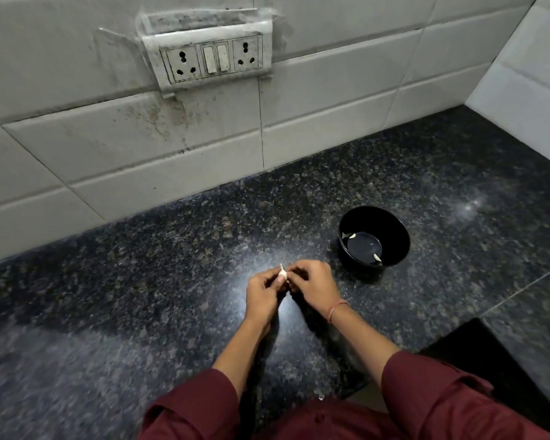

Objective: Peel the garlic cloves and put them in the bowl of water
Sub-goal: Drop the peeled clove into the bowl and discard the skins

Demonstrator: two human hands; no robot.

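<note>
Desk (pixel 159 281): polished dark granite, speckled, glossy. Bowl (pixel 396 239): round, black, smooth, holding shallow water. Two pale, curved peeled cloves (pixel 351 235) lie in the water near the wall, well apart.

Garlic clove (pixel 282 274): white, papery skin, pointed tip up, held above the desk, left of the bowl.

Left hand (pixel 262 293): fingers curled, pinching the clove. Right hand (pixel 311 281): fingers curled, fingertips gripping the clove's side. Forearms converge; maroon sleeves (pixel 426 395) are pushed up.
</note>
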